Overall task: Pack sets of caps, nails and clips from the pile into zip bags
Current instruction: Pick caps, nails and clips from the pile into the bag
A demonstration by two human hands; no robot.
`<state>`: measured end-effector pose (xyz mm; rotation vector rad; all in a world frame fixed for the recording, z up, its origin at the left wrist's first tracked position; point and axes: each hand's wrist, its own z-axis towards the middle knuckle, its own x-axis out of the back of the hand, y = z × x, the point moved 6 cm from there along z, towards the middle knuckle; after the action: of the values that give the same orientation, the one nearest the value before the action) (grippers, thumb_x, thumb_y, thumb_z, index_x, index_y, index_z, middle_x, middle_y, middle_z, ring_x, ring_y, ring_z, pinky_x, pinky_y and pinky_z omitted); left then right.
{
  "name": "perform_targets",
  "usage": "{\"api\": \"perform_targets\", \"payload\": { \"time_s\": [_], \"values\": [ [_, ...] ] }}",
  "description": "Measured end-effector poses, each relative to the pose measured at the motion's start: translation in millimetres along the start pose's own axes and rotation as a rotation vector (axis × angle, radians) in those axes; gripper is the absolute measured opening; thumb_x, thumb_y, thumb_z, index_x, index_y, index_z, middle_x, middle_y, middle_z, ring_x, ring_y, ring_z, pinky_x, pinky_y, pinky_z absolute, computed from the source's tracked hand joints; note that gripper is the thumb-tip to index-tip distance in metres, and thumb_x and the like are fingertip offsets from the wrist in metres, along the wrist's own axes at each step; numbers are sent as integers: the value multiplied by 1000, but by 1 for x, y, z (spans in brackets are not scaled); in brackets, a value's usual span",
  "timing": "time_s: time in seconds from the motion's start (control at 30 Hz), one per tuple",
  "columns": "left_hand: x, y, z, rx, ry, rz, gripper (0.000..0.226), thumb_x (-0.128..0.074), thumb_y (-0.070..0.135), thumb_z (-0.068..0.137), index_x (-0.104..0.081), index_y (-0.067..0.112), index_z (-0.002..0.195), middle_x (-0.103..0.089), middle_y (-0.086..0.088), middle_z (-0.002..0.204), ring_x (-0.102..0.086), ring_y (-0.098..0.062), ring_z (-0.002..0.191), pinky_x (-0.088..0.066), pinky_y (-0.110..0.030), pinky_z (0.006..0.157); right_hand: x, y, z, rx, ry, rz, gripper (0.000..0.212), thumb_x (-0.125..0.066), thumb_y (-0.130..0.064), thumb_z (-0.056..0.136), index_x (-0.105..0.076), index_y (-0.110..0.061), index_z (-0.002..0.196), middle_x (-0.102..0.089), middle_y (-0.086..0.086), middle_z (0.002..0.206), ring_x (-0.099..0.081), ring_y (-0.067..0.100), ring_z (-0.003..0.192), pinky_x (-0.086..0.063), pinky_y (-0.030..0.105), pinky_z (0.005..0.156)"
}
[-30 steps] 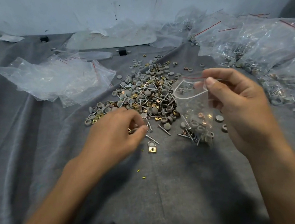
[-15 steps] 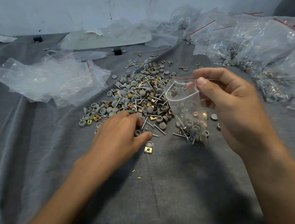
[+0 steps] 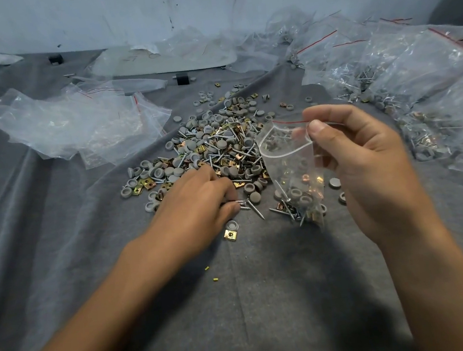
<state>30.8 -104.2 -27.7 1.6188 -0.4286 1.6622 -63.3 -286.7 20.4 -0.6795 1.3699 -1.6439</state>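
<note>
Presently the left hand [image 3: 196, 202] lies palm-down on the near edge of the pile [image 3: 215, 145] of grey caps, screw-type nails and brass clips. Its fingers are curled down onto a few short nails, whose ends show past the fingertips. Whether they are actually pinched cannot be told, because the fingertips are hidden under the hand itself.

The right hand [image 3: 367, 165] is raised just right of the pile and pinches the zip bag [image 3: 289, 163] by its upper rim between thumb and forefinger. The bag hangs below that grip with its mouth gaping up and to the left. Caps, nails and clips are already gathered in its bottom.

The relation that governs the coming move is that the bag mouth lies to the right of the left hand and above it. The left hand is much the nearer to the loose parts.

A loose nail [image 3: 254, 208] lies just beside the left fingertips, its long axis running diagonally with the point toward the viewer's right. A single cap [image 3: 231, 225] and clip [image 3: 230, 234] sit just below the hand.

The count inside the bag cannot be read through the crinkled film. The filled bags [image 3: 417, 90] at far right are cut off by the frame edge.
</note>
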Motion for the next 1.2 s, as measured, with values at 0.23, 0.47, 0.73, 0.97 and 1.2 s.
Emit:
{"api": "perform_targets", "payload": {
  "time_s": [0.23,0.47,0.73,0.97,1.2],
  "values": [
    [-6,-1,-6,-19,-123,-21,21,-54,46,97,-50,30,84,-41,15,89,-40,-11,92,-33,-29,82,-1,1,-1,1,-16,2,14,-64,-10,98,-73,-18,105,-77,2,91,-65,7,79,-50,17,69],
    [-3,3,-10,-39,-204,60,24,-57,36,90,-60,15,79,-51,1,86,-48,-18,84,-44,-37,78,-5,1,-1,14,-42,-23,14,-64,-8,98,-73,-15,106,-76,3,90,-64,3,75,-50,15,70],
    [14,-4,-9,-35,-4,-75,11,-59,20,85,-57,14,76,-52,1,84,-47,-19,82,-41,-38,75,-10,3,-3,3,-89,-34,14,-64,-10,98,-74,-18,105,-76,-2,87,-66,5,81,-50,14,72],
    [40,-24,-11,33,159,-373,19,-45,46,94,-52,29,86,-56,11,83,-51,-2,74,-40,-24,65,-12,3,-4,-1,-134,-50,16,-64,-11,98,-75,-21,104,-76,-2,88,-67,6,82,-51,14,72],
    [50,-12,-9,-4,249,-638,14,-45,45,100,-51,33,96,-68,8,82,-54,-6,63,-44,-30,60,-25,3,-9,-10,-195,-80,15,-63,-8,98,-74,-16,106,-75,18,97,-65,7,80,-49,14,71]
  ]
}}
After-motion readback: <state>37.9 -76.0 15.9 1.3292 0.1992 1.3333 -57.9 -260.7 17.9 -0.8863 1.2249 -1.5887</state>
